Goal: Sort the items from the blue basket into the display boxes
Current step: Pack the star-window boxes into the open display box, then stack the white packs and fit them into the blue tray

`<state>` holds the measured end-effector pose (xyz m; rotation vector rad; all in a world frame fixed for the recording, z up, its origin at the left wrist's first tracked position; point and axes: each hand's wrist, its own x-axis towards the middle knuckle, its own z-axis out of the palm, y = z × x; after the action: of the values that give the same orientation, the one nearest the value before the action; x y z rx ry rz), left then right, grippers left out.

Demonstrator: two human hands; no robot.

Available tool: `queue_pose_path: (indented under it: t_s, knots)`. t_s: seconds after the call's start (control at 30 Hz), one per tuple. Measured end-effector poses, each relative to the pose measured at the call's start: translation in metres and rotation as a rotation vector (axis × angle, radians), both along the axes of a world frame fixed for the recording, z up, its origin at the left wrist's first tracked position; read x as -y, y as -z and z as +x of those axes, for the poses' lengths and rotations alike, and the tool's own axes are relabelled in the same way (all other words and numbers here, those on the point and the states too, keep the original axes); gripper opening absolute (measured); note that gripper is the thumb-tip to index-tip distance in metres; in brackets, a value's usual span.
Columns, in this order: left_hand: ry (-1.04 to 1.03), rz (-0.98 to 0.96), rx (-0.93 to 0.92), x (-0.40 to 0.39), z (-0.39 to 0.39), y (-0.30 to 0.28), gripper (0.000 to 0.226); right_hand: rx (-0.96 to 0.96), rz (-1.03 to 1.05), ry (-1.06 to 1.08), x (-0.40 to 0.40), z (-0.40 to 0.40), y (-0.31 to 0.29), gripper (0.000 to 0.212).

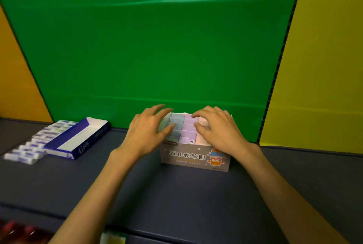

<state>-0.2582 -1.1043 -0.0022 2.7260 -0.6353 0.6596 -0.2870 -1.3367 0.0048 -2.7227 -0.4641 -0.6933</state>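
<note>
Fingers of the left hand (pixel 149 128) and the right hand (pixel 218 125) lay spread and relaxed over the pastel sharpeners (pixel 188 129), touching their tops and grasping nothing. These stood in neat blue, purple and pink rows inside the sharpener display box (pixel 194 158), mid-bench, so that box looked close to full. To the left, the blue display box (pixel 78 141) showed a bare white floor, with white tubes (pixel 33 145) lined up beside it on the bench (pixel 176 194): probably still to load. No blue basket was visible.
</note>
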Motion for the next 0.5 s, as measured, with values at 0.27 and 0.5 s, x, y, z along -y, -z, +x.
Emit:
queue_pose_path:
  t_s: [0.27, 0.5]
  knots:
    - [-0.183, -0.005, 0.011, -0.097, -0.040, 0.004, 0.069, 0.016, 0.039, -0.160, -0.085, -0.009, -0.003, 0.033]
    - [-0.296, 0.007, 0.002, -0.199, -0.072, 0.015, 0.061, 0.001, 0.012, -0.219, -0.183, -0.023, 0.004, 0.032]
